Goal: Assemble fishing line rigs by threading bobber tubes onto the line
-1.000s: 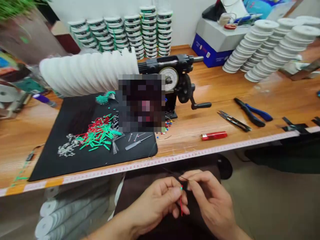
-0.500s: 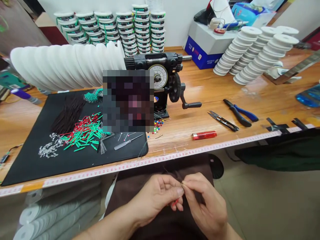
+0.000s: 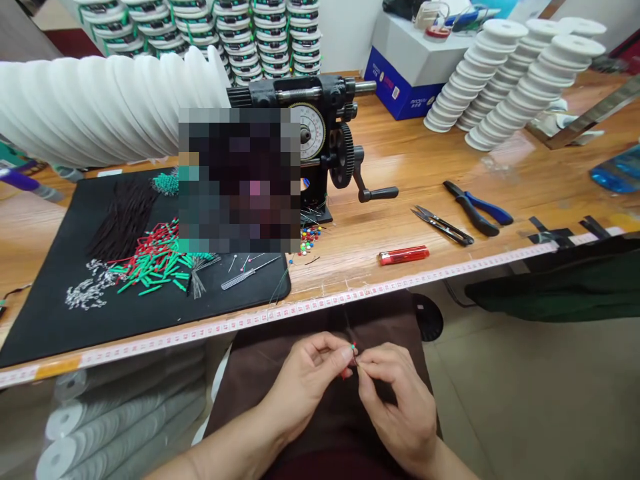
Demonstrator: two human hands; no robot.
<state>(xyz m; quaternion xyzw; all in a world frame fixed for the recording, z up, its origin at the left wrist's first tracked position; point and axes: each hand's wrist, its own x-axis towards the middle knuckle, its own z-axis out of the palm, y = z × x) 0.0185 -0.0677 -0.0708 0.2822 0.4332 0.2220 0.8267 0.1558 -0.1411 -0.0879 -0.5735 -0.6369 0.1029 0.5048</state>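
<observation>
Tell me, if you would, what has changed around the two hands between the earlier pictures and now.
The left hand and right hand have drawn closer together, bringing the right hand's fingertips up to the small red-and-green piece in the left hand's fingers. Less of its red length now shows below them. The head view has shifted, putting the table higher in the frame. The hand-crank winder, blue-handled pliers and red lighter stayed put.

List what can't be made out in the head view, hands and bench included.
Head view:
- Small red-and-green piece between the left hand and right hand: too small, and fingertips cover how it is joined.
- Hand-crank winder: partly behind a pixelated block.
- Stacked spools: cut off by the top edge.
- Blue item: cut off by the right edge.
</observation>
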